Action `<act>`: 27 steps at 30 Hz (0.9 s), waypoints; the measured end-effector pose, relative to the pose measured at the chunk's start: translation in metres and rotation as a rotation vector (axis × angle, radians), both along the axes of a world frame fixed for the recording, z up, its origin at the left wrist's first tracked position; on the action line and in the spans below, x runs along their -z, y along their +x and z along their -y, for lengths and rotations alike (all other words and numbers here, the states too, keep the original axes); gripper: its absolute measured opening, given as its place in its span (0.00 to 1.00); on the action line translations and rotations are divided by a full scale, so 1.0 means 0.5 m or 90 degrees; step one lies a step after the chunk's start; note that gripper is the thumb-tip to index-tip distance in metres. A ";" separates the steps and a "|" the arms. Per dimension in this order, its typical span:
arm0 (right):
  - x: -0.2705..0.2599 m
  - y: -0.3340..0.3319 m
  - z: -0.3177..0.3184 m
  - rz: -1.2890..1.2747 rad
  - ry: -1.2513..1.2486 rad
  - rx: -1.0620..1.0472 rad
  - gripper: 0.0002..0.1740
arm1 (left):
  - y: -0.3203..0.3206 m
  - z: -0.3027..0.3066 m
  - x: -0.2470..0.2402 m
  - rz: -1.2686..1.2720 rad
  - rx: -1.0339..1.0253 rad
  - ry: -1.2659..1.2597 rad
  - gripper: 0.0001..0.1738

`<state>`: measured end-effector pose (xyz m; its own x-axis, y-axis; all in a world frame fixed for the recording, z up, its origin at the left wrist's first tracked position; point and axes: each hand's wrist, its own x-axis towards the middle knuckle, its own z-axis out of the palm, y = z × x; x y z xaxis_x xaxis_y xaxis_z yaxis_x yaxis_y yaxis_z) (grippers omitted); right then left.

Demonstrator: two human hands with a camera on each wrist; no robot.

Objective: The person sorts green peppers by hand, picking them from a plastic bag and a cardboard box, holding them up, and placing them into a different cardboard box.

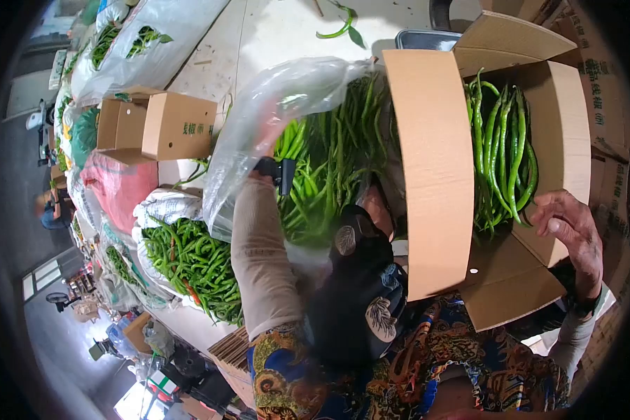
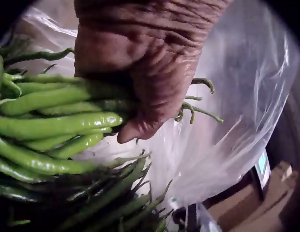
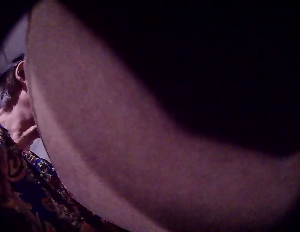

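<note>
Through the clear plastic bag (image 1: 287, 87) at the centre of the head view, my left hand (image 1: 267, 133) reaches in among long green chili peppers (image 1: 339, 140). In the left wrist view the left hand (image 2: 150, 72) grips a bunch of green chili peppers (image 2: 58, 104), their stems poking out past the thumb. My right hand (image 1: 570, 234), fingers loosely bent and holding nothing visible, is at the near right side of an open cardboard box (image 1: 434, 175). Inside that box, a bundle of long green chili peppers (image 1: 504, 147) lies beside its fingertips. Blurred cardboard (image 3: 116, 135) fills much of the right wrist view.
A sack of shorter green peppers (image 1: 196, 262) stands left of my left arm. Farther back are a smaller cardboard box (image 1: 178, 126) and a pink sack (image 1: 122, 189). A few loose peppers (image 1: 339, 24) lie on the pale surface beyond, near a dark tray (image 1: 427, 40).
</note>
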<state>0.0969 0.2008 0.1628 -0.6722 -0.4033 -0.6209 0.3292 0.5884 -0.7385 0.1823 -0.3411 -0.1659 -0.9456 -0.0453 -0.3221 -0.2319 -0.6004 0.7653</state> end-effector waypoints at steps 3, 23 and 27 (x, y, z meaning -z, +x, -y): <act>0.006 -0.005 -0.006 0.018 0.006 -0.032 0.28 | -0.034 -0.027 -0.033 0.210 0.141 -0.550 0.40; 0.011 -0.013 -0.007 0.050 0.051 -0.050 0.21 | -0.034 -0.139 -0.261 0.039 0.004 -0.955 0.26; 0.019 -0.006 -0.007 0.047 0.035 -0.026 0.22 | -0.025 -0.111 -0.295 0.032 0.032 -0.712 0.34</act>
